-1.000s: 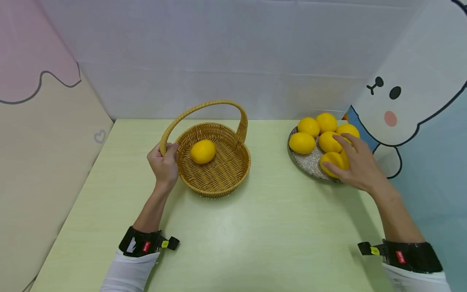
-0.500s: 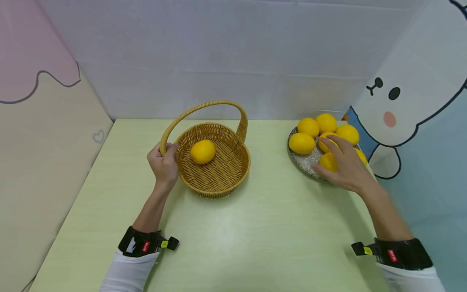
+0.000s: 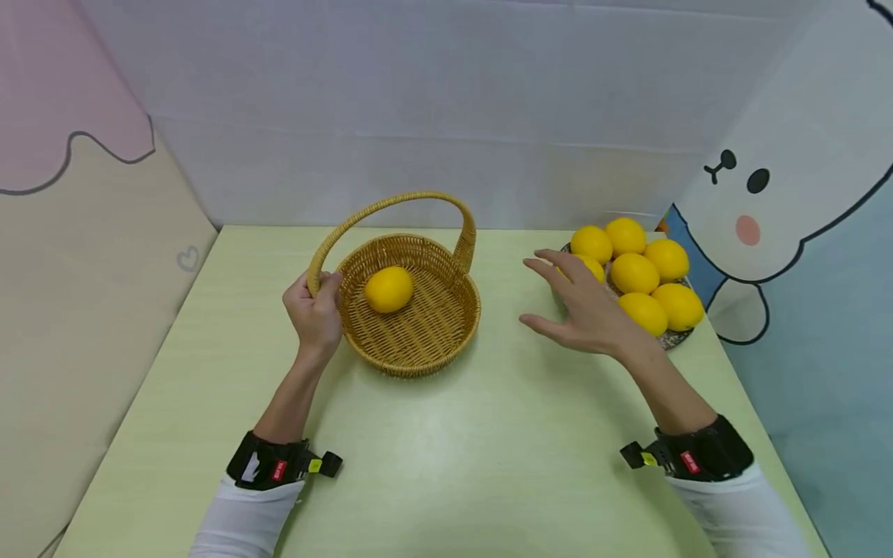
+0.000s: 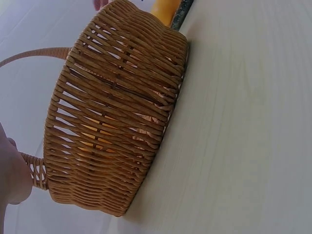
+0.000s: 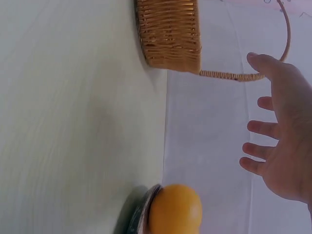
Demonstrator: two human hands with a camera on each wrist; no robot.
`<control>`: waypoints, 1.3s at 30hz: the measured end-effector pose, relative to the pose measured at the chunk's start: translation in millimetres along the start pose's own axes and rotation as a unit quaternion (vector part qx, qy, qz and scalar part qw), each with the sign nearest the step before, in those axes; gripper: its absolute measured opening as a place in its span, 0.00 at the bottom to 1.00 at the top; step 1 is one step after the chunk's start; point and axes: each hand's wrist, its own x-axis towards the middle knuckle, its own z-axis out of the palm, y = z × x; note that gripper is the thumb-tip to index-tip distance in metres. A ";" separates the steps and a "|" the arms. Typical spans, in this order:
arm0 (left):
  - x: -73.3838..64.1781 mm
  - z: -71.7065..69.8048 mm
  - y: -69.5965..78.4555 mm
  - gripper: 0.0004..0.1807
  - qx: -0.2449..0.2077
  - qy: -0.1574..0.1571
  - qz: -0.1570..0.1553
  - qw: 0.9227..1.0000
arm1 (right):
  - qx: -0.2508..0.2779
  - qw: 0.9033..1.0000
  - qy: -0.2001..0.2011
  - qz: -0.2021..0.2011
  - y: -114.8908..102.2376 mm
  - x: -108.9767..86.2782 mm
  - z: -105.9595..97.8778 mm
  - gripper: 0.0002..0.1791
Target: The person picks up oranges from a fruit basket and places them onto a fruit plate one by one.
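My left hand (image 3: 315,316) grips the handle of a round woven basket (image 3: 412,358) on its left side. Inside the basket lies one lemon (image 3: 388,290); the left wrist view shows the wicker wall (image 4: 112,107) from the side. My right hand (image 3: 582,306) hovers with fingers spread, left of and partly over a speckled plate (image 3: 675,339) piled with several lemons (image 3: 635,273). It holds nothing, and it hides part of the plate and one lemon. In the right wrist view the right hand (image 5: 287,131) is bare, with a lemon (image 5: 175,209) on the plate below.
The pale green table (image 3: 446,465) carries both basket and plate, the plate near the back right corner. A white wall sheet (image 3: 418,116) rises behind the table's back edge, and printed panels stand at left and right.
My right hand has moved left, away from over the lemons on the plate, without any lemon, its fingers spreading. The left hand and the basket stay where they were.
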 end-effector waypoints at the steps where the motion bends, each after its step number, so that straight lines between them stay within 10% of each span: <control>1: -0.2 0.1 -0.2 0.21 -0.001 0.001 0.001 1.000 | 0.002 1.000 -0.003 -0.006 -4.6 5.4 1.3 0.45; 21: 0.4 0.2 0.5 0.21 0.004 -0.005 -0.002 1.000 | 0.009 0.989 -0.066 -0.135 -65.9 94.4 45.4 0.43; 39: -1.4 2.4 3.0 0.22 0.005 -0.002 -0.028 1.000 | 0.004 0.983 -0.159 -0.091 -85.5 149.8 70.3 0.42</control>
